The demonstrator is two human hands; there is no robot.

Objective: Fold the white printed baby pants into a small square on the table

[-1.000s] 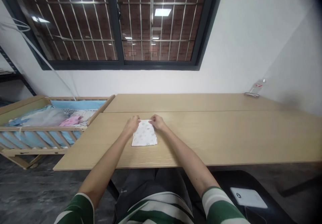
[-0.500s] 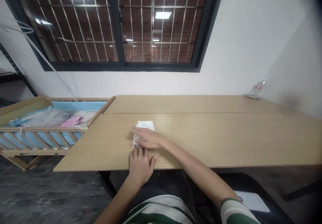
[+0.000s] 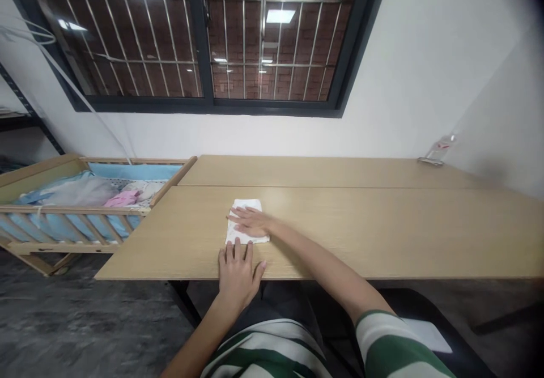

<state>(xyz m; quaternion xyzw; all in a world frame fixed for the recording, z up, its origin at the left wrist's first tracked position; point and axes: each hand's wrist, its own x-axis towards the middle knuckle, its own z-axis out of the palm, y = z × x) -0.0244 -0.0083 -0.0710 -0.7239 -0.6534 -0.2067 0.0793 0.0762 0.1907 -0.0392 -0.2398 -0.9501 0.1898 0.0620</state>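
Observation:
A small white folded cloth with faint printed marks lies flat on the light wood table. My right hand rests on top of it, palm down with the fingers spread, and hides its middle. At the cloth's near edge, the fingertips of my left hand touch or almost touch it. That hand is also palm down, fingers stretched out, lying over the table's front edge.
A wooden crib with blue lining and a pink cloth stands left of the table. A clear bottle-like object sits at the back right corner. Behind is a barred window. A black chair is below right.
My right hand has moved slightly and now lies flat with its fingers spread. More of the cloth shows, opened out wider toward the right. The left hand stays near its lower edge.

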